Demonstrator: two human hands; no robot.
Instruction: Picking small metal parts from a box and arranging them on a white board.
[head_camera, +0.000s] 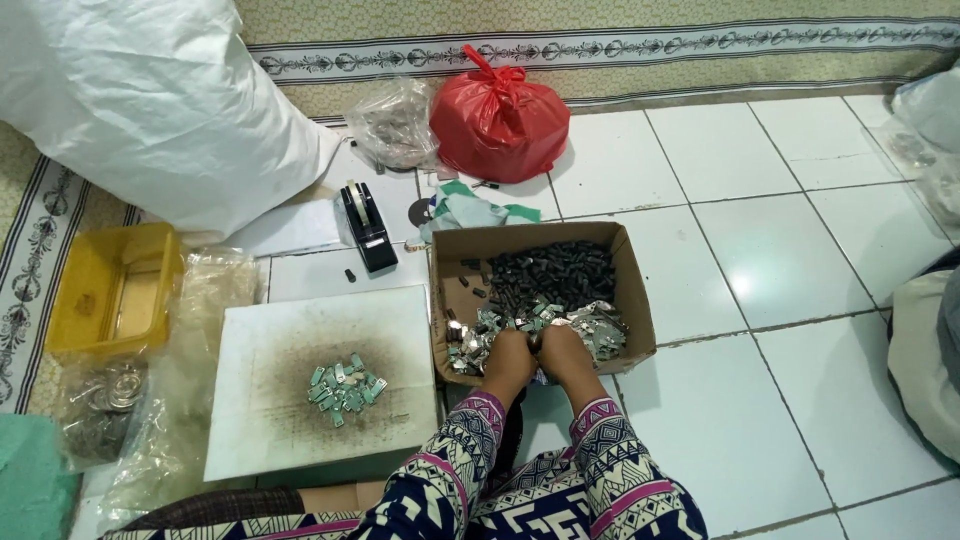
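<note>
White floor tiles (780, 260) fill most of the scene, edged at the far side and to the left by a patterned rug (640, 45).

Both forearms, in patterned sleeves, reach forward and meet over the near edge of a cardboard box (640, 290) standing on the floor. The left hand (508, 358) and the right hand (567, 352) sit knuckle to knuckle, backs up, with the fingers curled downward into a heap of small silvery-green metal pieces (490, 330). The fingertips are buried in the heap, so whether they pinch anything cannot be told. Beyond the fingers, the far half of the box holds a mass of small dark parts (550, 272).

Left of the hands lies a flat white board (270, 420), stained dark in the middle, with a small pile of the same green pieces (345, 388) on it. Farther left is a yellow plastic tub (115, 290) with crumpled clear bags (190, 370) just beside it. Ahead and left of the fingers stands a black tape dispenser (366, 226); beyond the box rest a knotted red plastic bag (497, 120), a clear bag (392, 125) touching it, and a large white sack (150, 110).
</note>
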